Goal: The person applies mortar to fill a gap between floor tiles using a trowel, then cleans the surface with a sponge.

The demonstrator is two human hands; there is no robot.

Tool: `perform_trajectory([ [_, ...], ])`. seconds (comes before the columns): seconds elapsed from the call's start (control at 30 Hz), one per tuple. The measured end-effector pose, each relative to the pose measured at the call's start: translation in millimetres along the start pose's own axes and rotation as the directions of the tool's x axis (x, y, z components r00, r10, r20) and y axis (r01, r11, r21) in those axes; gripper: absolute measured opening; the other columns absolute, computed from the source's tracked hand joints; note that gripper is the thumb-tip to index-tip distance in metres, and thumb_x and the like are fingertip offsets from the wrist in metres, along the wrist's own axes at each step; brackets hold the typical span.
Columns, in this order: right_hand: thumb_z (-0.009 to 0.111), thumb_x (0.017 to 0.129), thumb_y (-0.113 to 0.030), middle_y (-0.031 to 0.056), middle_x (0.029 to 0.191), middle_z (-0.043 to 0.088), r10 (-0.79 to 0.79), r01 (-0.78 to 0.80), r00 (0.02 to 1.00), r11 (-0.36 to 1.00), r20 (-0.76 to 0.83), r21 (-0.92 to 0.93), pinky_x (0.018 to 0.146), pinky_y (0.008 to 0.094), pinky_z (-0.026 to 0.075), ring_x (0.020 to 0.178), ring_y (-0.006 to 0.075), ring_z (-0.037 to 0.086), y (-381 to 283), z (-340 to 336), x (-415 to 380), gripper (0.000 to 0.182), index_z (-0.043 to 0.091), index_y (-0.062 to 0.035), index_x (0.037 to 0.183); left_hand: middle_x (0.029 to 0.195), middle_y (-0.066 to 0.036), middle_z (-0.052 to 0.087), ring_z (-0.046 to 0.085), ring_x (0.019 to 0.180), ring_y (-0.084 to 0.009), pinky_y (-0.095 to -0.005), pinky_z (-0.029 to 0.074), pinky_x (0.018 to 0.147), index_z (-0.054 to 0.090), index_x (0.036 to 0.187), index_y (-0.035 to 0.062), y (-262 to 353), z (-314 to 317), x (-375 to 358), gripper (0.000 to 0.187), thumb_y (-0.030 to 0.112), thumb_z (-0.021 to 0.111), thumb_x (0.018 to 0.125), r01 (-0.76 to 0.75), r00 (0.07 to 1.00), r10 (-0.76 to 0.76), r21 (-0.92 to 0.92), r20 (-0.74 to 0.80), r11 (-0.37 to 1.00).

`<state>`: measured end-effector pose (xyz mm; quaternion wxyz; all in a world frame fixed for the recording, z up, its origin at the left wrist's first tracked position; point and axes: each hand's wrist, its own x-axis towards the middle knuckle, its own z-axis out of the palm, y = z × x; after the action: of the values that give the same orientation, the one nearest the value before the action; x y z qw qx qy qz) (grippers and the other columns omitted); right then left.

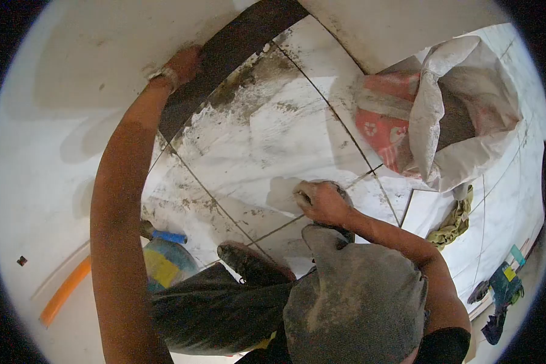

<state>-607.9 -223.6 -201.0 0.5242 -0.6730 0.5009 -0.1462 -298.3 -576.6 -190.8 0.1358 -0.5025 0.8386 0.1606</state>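
Observation:
My left hand (185, 64) reaches along the wall and touches the dark strip (242, 53) at its foot; its fingers are too dim and hidden to read. Low over the white floor tiles (279, 142), my right hand (324, 203) is closed, fingers curled, beside a dark rounded edge. Whatever it may hold is hidden. The tiles near the strip carry dark, dusty smears, and dark joints run between them. A dusty grey fabric shape (358, 297) covers the lower middle of the view, close to my right forearm.
An open red-and-white sack (388, 115) with dark grainy material stands at right. Below it lie a white tile piece (420, 209), an olive cloth (454, 221) and a green item (505, 284). A blue handle (170, 236), a shoe (249, 262) and an orange tube (67, 291) are at left.

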Motion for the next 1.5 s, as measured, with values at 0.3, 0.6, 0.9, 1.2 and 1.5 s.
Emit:
perform_trajectory([
  [0.3, 0.057, 0.082, -0.018, 0.0232, 0.078, 0.062, 0.004, -0.002, 1.0, 0.998, -0.027, 0.063, 0.069, 0.0492, 0.048, 0.075, 0.0412, 0.061, 5, 7, -2, 0.018, 0.058, -0.0039, 0.093, 0.103, -0.022, 0.063, 0.06, 0.097, -0.0397, -0.0462, 0.048, 0.085, 0.056, 0.116, 0.0102, 15, -3, 92, 0.03, 0.028, 0.046, 0.094, -0.319, 0.758, 0.348, 0.151, -0.552, 0.936],
  [0.6, 0.058, 0.083, -0.018, 0.022, 0.084, 0.063, -0.012, 0.011, 1.0, 0.998, 0.022, 0.058, 0.074, 0.0494, 0.047, 0.081, 0.0414, 0.061, 2, 3, 0, 0.019, 0.058, -0.0056, 0.097, 0.107, -0.021, 0.06, 0.054, 0.106, -0.0402, -0.0461, 0.044, 0.091, 0.055, 0.113, 0.0032, -36, -4, -42, 0.031, 0.022, 0.048, 0.089, 0.048, 0.988, -0.059, 0.078, 0.143, 0.996],
  [0.9, 0.058, 0.085, -0.021, 0.0227, 0.086, 0.063, 0.021, -0.021, 0.999, 1.0, 0.04, -0.001, 0.075, 0.0482, 0.048, 0.081, 0.0411, 0.061, -4, 1, 0, 0.022, 0.057, -0.0048, 0.1, 0.101, -0.026, 0.059, 0.06, 0.088, -0.0424, -0.0504, 0.047, 0.081, 0.059, 0.098, -0.0035, -78, -19, -91, 0.028, 0.019, 0.046, 0.088, -0.016, 0.997, -0.016, 0.417, 0.073, 0.909],
  [1.2, 0.058, 0.085, -0.018, 0.0198, 0.087, 0.066, 0.031, -0.031, 1.0, 0.998, 0.001, -0.056, 0.073, 0.0397, 0.051, 0.08, 0.0358, 0.065, -6, 2, 0, 0.021, 0.061, -0.0024, 0.097, 0.093, -0.018, 0.066, 0.063, 0.083, -0.036, -0.0438, 0.05, 0.076, 0.059, 0.104, 0.0054, -102, 1, -166, 0.024, 0.022, 0.048, 0.092, 0.311, 0.944, -0.321, -0.113, -0.083, 0.944],
  [1.5, 0.056, 0.085, -0.023, 0.0204, 0.088, 0.065, 0.099, -0.093, 0.993, 0.992, 0.068, -0.089, 0.076, 0.0462, 0.049, 0.083, 0.0392, 0.063, -15, -1, 0, 0.025, 0.058, -0.0045, 0.102, 0.079, -0.016, 0.066, 0.065, 0.074, -0.0335, -0.0462, 0.05, 0.07, 0.062, 0.096, 0.0058, -148, 21, -213, 0.023, 0.023, 0.048, 0.093, 0.156, 0.956, -0.193, -0.177, -0.22, 0.972],
])
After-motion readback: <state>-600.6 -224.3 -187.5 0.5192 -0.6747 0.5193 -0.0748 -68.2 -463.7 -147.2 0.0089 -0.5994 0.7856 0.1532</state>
